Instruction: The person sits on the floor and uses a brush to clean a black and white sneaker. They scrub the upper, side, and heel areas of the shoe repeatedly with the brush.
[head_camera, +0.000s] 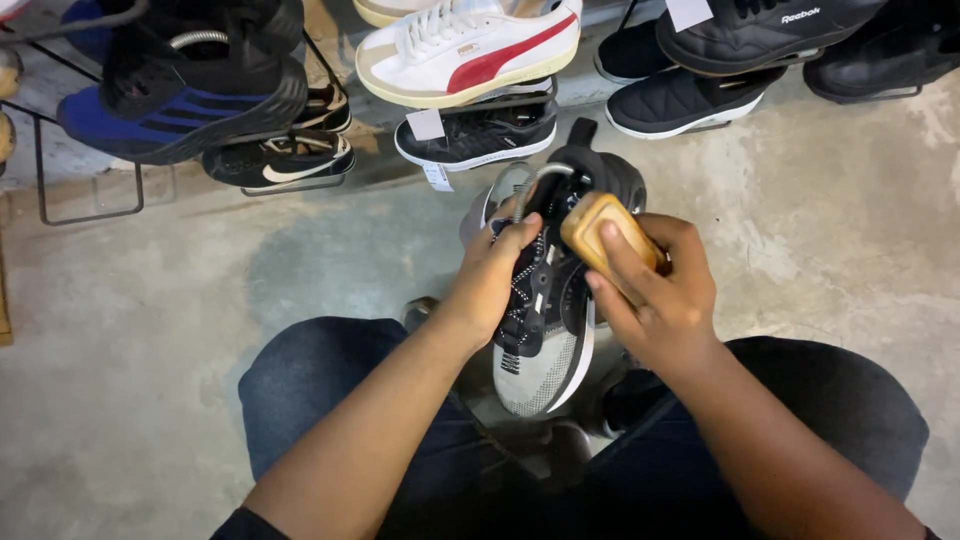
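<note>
A grey and black knit sneaker (540, 365) with black laces rests between my knees, toe toward me. My left hand (490, 285) grips its left side near the laces, thumb over the tongue. My right hand (655, 295) is closed around a tan wooden brush block (600, 232) and presses it against the shoe's right side near the collar. A metal rod curves out of the shoe's opening.
Shoes on wire racks line the far edge: a blue and black sneaker (180, 100), a white sneaker with a red stripe (470, 50), a black sneaker with paper tags (480, 135), black quilted shoes (690, 100). Bare concrete floor (830, 230) lies to both sides.
</note>
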